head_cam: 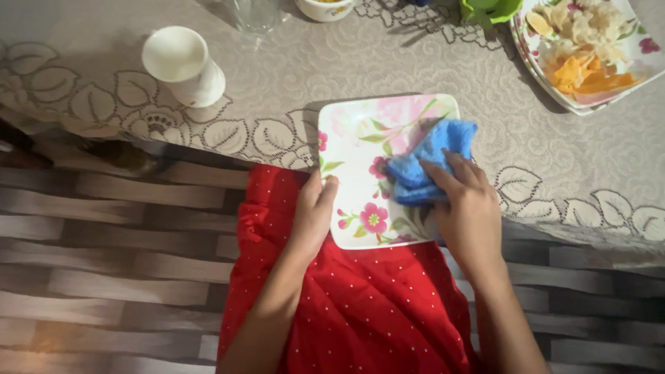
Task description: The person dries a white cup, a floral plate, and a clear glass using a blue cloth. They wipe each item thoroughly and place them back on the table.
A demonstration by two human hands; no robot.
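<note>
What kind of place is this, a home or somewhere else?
Most likely a home dining table: a lace-patterned tablecloth, a plate of snacks and a white cup sit there, while the right hand presses a blue cloth on a floral plate.

A square white plate (360, 149) with pink flowers and green leaves printed on it lies flat, half on the table edge and half overhanging the lap. A crumpled blue cloth (428, 163) rests on the plate's right part, bunched into soft folds and reaching just past the plate's right rim.
</note>
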